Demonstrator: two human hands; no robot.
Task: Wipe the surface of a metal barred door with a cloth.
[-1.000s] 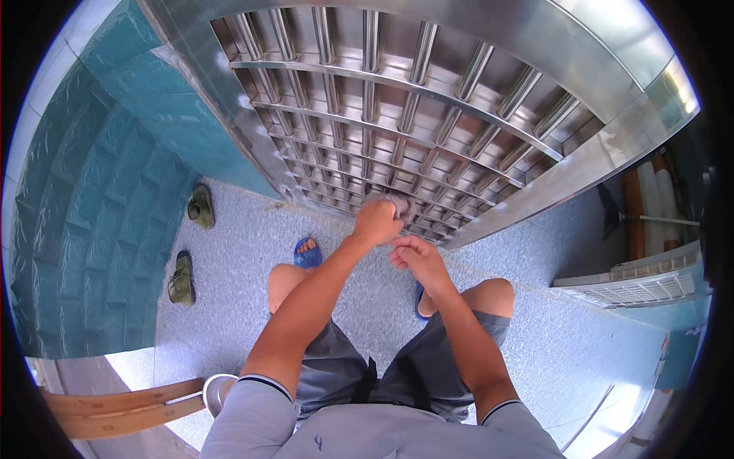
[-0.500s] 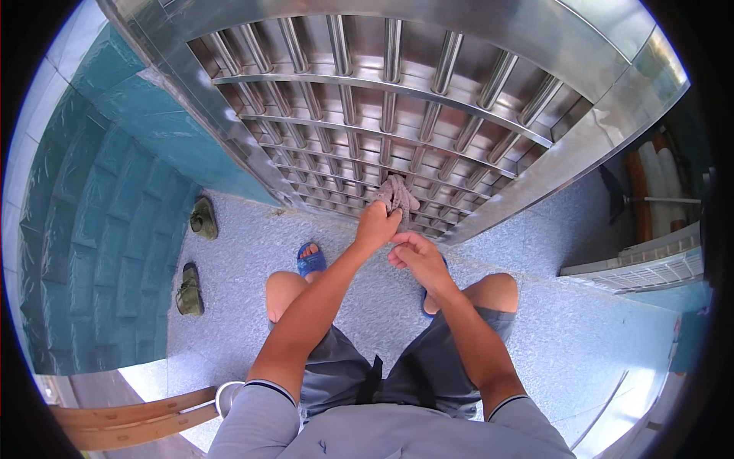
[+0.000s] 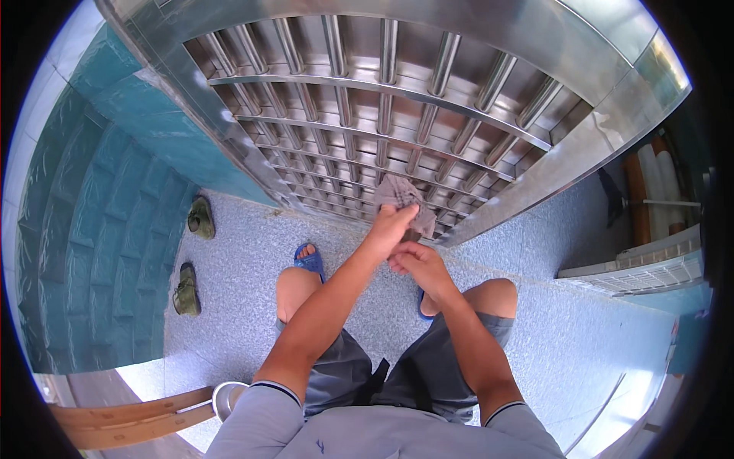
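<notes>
My left hand (image 3: 392, 227) is closed on a crumpled grey-brown cloth (image 3: 397, 193), its thumb lying over the folds. The cloth is up against the lower bars of a shiny metal door (image 3: 527, 177) with a grid of round uprights and flat crosspieces. Just below and to the right, my right hand (image 3: 423, 268) has its fingers curled in, close under the cloth's lower end. What those fingers hold, if anything, is hidden.
Green shoes (image 3: 201, 218) stand on the speckled floor (image 3: 229, 291) beside a teal tiled wall (image 3: 99, 229). Lower left are a wooden bench (image 3: 138, 413) and a round metal bowl (image 3: 227, 396). A white slatted unit (image 3: 642, 268) and rolls (image 3: 657, 180) are at right.
The cloth is more spread out and sits slightly right and lower in my left hand. My left hand has shifted a little right; the right hand is slightly lower, nearer the left.
</notes>
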